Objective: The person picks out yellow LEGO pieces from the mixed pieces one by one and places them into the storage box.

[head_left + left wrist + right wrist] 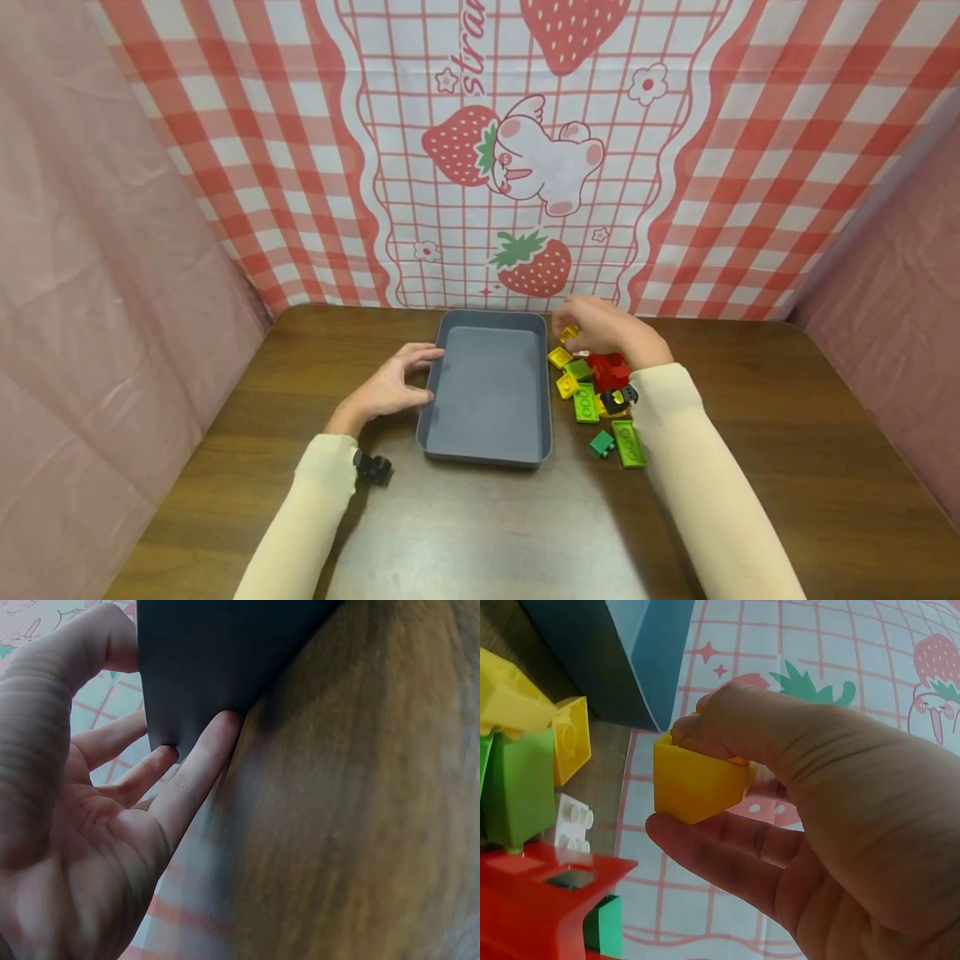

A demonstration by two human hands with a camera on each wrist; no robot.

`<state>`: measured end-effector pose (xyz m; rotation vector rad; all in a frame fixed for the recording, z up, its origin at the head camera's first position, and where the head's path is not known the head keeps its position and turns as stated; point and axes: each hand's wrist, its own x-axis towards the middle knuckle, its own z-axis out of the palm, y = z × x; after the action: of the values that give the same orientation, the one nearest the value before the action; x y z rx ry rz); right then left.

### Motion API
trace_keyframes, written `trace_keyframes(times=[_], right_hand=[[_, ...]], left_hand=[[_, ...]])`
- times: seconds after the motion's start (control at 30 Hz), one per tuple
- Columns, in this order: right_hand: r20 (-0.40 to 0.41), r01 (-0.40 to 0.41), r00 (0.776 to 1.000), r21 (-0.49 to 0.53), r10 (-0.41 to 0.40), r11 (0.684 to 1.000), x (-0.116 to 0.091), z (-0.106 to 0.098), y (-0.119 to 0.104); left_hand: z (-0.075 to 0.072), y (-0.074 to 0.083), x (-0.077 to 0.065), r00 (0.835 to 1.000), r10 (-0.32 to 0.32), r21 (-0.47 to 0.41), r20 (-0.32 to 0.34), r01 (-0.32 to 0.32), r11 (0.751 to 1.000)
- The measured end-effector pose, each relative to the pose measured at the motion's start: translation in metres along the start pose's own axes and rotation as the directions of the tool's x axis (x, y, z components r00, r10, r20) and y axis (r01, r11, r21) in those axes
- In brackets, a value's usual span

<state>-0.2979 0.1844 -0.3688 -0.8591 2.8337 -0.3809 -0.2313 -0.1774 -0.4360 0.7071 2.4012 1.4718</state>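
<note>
A grey rectangular tray (491,392) stands on the wooden table with a bare floor. My left hand (392,383) rests at its left side, fingers and thumb spread; in the left wrist view fingertips touch the dark tray wall (202,667). Beyond the tray's far right corner, my right hand (596,323) pinches a yellow toy brick (697,784) with a slanted side between thumb and fingers. Below that hand lies a pile of building bricks, with a red brick (609,371), yellow bricks (567,385) and a light green brick (586,403) in it.
Nearer the front lie a dark green brick (602,444) and another light green brick (628,443). A small white brick (573,822) shows within the pile. The checked strawberry cloth (525,167) hangs behind the table's far edge, with pink curtains on both sides.
</note>
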Motion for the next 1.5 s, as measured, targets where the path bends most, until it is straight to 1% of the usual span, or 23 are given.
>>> trace_keyframes(times=[0.13, 0.33, 0.43, 0.63, 0.77, 0.97, 1.07, 1.23, 1.5], right_hand=[[0.004, 0.028, 1.000, -0.003, -0.027, 1.000, 0.005, 0.000, -0.003], [0.018, 0.008, 1.000, 0.017, -0.008, 1.000, 0.011, 0.003, -0.012], [0.010, 0.021, 1.000, 0.002, -0.021, 1.000, 0.014, 0.005, -0.015], [0.003, 0.058, 0.998, -0.005, -0.058, 0.998, 0.020, 0.009, -0.020], [0.005, 0.066, 0.998, -0.009, -0.066, 0.998, 0.023, 0.012, -0.024], [0.009, 0.089, 0.996, -0.009, -0.089, 0.996, 0.027, 0.015, -0.029], [0.013, 0.088, 0.996, -0.008, -0.088, 0.996, 0.027, 0.015, -0.031], [0.026, 0.083, 0.996, -0.007, -0.083, 0.996, 0.028, 0.014, -0.034], [0.048, 0.091, 0.995, -0.020, -0.090, 0.996, 0.036, 0.015, -0.037]], left_hand=[[0.000, 0.001, 0.000, 1.000, -0.005, -0.005, 0.000, 0.005, 1.000], [0.000, 0.002, -0.001, 1.000, -0.010, -0.004, 0.001, 0.010, 1.000], [0.000, -0.005, 0.002, 1.000, -0.009, -0.002, 0.001, 0.009, 1.000], [0.002, -0.029, 0.009, 1.000, -0.006, -0.004, -0.007, 0.006, 1.000], [0.002, -0.037, 0.011, 1.000, -0.001, -0.014, -0.008, 0.001, 1.000], [0.001, -0.037, 0.011, 1.000, 0.002, -0.015, -0.015, -0.002, 1.000], [0.002, -0.035, 0.011, 1.000, -0.001, 0.000, -0.018, 0.001, 1.000], [0.003, -0.031, 0.012, 1.000, -0.005, 0.001, -0.019, 0.005, 1.000], [0.001, -0.035, 0.012, 1.000, -0.008, -0.001, -0.017, 0.008, 1.000]])
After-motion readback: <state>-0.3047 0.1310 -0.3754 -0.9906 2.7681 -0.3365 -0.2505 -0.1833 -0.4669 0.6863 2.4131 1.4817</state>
